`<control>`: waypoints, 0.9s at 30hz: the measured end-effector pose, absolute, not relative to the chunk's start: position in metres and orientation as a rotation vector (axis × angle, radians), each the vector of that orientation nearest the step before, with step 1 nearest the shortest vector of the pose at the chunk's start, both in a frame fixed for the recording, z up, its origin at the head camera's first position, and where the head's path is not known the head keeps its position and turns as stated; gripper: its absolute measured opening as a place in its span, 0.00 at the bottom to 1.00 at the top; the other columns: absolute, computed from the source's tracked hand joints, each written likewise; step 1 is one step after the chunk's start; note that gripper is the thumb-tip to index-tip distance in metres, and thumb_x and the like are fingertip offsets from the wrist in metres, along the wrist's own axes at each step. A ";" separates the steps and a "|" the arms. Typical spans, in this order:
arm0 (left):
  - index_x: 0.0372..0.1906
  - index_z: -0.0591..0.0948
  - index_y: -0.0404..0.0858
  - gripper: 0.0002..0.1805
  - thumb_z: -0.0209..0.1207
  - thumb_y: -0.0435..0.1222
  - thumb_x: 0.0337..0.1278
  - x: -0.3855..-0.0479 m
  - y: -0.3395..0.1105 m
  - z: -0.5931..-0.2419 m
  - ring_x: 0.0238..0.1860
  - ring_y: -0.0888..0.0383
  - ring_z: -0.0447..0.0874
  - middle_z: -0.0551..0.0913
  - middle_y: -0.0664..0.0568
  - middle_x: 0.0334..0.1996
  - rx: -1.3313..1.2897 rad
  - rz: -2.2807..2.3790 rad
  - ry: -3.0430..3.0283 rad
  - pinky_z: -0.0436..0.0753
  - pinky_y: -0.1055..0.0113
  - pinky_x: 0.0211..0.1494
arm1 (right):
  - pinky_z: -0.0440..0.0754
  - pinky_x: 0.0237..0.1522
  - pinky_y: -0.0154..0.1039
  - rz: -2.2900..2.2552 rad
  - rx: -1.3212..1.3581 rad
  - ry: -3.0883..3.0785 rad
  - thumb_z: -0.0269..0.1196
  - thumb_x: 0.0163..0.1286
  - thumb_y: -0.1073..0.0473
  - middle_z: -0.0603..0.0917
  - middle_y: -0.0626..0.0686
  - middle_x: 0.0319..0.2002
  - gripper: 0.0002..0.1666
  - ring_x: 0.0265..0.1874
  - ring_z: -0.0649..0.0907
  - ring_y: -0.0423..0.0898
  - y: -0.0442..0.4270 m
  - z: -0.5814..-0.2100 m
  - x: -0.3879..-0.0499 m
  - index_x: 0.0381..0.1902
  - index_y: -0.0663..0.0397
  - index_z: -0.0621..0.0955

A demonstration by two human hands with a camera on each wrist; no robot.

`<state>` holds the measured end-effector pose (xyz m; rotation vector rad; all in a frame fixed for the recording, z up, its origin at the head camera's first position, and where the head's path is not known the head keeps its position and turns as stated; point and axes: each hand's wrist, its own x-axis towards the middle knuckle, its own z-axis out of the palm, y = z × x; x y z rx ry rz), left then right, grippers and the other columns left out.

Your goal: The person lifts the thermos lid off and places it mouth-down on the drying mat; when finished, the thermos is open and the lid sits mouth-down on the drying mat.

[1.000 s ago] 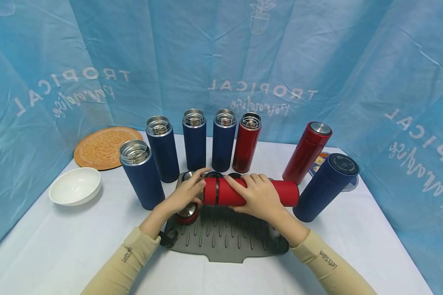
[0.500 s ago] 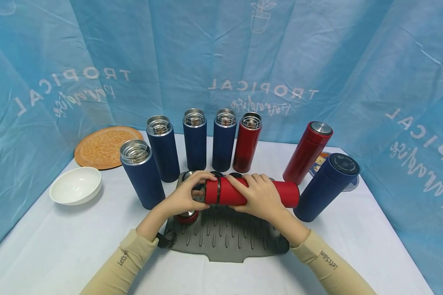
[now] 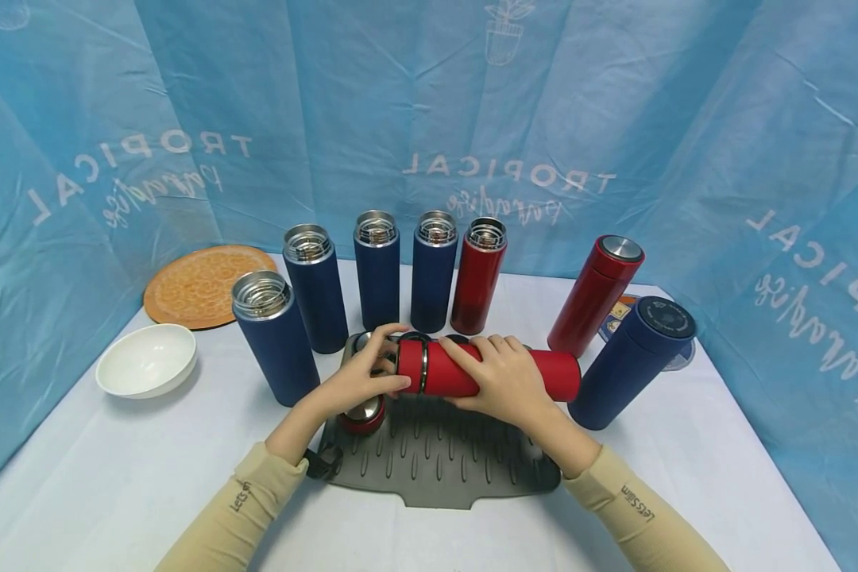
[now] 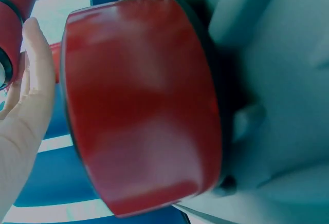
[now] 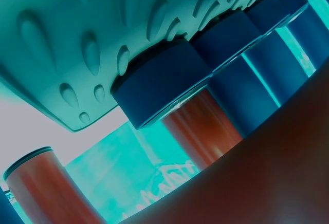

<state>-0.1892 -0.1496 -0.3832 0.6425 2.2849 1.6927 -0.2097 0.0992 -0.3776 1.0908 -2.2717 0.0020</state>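
Note:
A red thermos (image 3: 554,373) lies sideways above a grey ribbed mat (image 3: 436,465), its lid end pointing left. My right hand (image 3: 504,381) grips its body from above. At the other end my left hand (image 3: 350,383) has thumb and fingers about the red lid (image 3: 411,367), past the dark ring; in the left wrist view the fingers (image 4: 33,75) reach the thermos's end. A loose red lid with a silver top (image 3: 363,417) sits on the mat, large (image 4: 139,106) in the left wrist view. Several blue lids (image 5: 162,80) show on the mat in the right wrist view.
Behind the mat stand several uncapped blue thermoses (image 3: 377,278) and an uncapped red thermos (image 3: 477,286). To the right are a capped red thermos (image 3: 589,302) and a capped blue thermos (image 3: 625,373). A white bowl (image 3: 146,361) and an orange round placemat (image 3: 207,286) are at left.
My left hand's fingers have shifted round the lid end, the thumb moving to its near side. My right hand and the red thermos have hardly moved.

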 end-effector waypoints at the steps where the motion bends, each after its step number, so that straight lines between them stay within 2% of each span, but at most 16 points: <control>1: 0.68 0.50 0.45 0.36 0.55 0.38 0.59 -0.190 -0.149 -0.384 0.37 0.46 0.80 0.69 0.35 0.53 0.626 1.693 2.280 0.80 0.50 0.41 | 0.79 0.40 0.46 0.002 1.091 -2.273 0.71 0.38 0.34 0.81 0.55 0.38 0.51 0.34 0.81 0.52 0.099 -0.378 -0.210 0.62 0.42 0.70; 3: 0.68 0.51 0.45 0.33 0.52 0.40 0.62 -0.191 -0.149 -0.384 0.35 0.44 0.79 0.72 0.35 0.49 0.593 1.686 2.277 0.79 0.47 0.40 | 0.79 0.40 0.46 0.002 1.090 -2.274 0.71 0.39 0.34 0.81 0.55 0.38 0.51 0.34 0.81 0.51 0.100 -0.378 -0.210 0.62 0.42 0.70; 9: 0.67 0.57 0.39 0.27 0.43 0.46 0.69 -0.193 -0.149 -0.385 0.32 0.42 0.80 0.79 0.40 0.34 0.569 1.611 2.359 0.81 0.53 0.36 | 0.79 0.40 0.46 0.017 1.097 -2.276 0.71 0.39 0.34 0.81 0.55 0.38 0.50 0.33 0.81 0.51 0.099 -0.378 -0.209 0.62 0.42 0.70; 11: 0.66 0.59 0.39 0.28 0.39 0.51 0.70 -0.192 -0.149 -0.384 0.31 0.44 0.81 0.79 0.40 0.36 0.578 1.595 2.378 0.82 0.55 0.36 | 0.79 0.40 0.46 0.022 1.099 -2.277 0.71 0.39 0.34 0.81 0.55 0.38 0.51 0.34 0.81 0.51 0.099 -0.379 -0.209 0.62 0.42 0.70; 13: 0.67 0.59 0.40 0.32 0.38 0.56 0.67 -0.192 -0.149 -0.384 0.35 0.46 0.81 0.78 0.39 0.44 0.600 1.588 2.388 0.81 0.55 0.38 | 0.79 0.40 0.46 0.017 1.097 -2.280 0.71 0.39 0.34 0.81 0.55 0.38 0.51 0.34 0.81 0.51 0.099 -0.379 -0.210 0.62 0.42 0.70; 14: 0.68 0.58 0.41 0.33 0.42 0.57 0.65 -0.192 -0.149 -0.384 0.39 0.45 0.80 0.75 0.37 0.49 0.615 1.603 2.376 0.81 0.55 0.40 | 0.79 0.40 0.46 0.013 1.096 -2.281 0.71 0.39 0.34 0.81 0.55 0.38 0.51 0.34 0.81 0.51 0.100 -0.379 -0.210 0.62 0.42 0.70; 17: 0.70 0.53 0.45 0.42 0.60 0.50 0.55 -0.191 -0.149 -0.384 0.54 0.44 0.73 0.62 0.41 0.64 0.682 1.657 2.350 0.80 0.55 0.46 | 0.79 0.40 0.46 -0.004 1.093 -2.284 0.70 0.40 0.34 0.81 0.55 0.39 0.50 0.34 0.81 0.52 0.100 -0.379 -0.210 0.62 0.42 0.69; 20: 0.69 0.56 0.45 0.50 0.72 0.36 0.39 -0.191 -0.148 -0.385 0.62 0.42 0.64 0.55 0.45 0.67 0.768 1.718 2.336 0.78 0.55 0.51 | 0.79 0.41 0.47 -0.009 1.091 -2.286 0.70 0.40 0.34 0.81 0.55 0.39 0.50 0.34 0.82 0.52 0.100 -0.379 -0.211 0.62 0.42 0.70; 23: 0.64 0.63 0.42 0.45 0.72 0.27 0.34 -0.191 -0.147 -0.386 0.60 0.43 0.64 0.59 0.47 0.64 0.819 1.734 2.361 0.78 0.55 0.51 | 0.79 0.41 0.47 -0.003 1.089 -2.289 0.71 0.40 0.34 0.81 0.55 0.39 0.51 0.34 0.82 0.52 0.101 -0.379 -0.210 0.62 0.43 0.70; 27: 0.59 0.68 0.41 0.39 0.69 0.23 0.35 -0.191 -0.147 -0.386 0.58 0.45 0.67 0.64 0.47 0.60 0.812 1.756 2.357 0.79 0.55 0.51 | 0.79 0.41 0.47 0.003 1.088 -2.300 0.71 0.39 0.34 0.82 0.55 0.39 0.51 0.35 0.82 0.52 0.101 -0.379 -0.210 0.62 0.43 0.70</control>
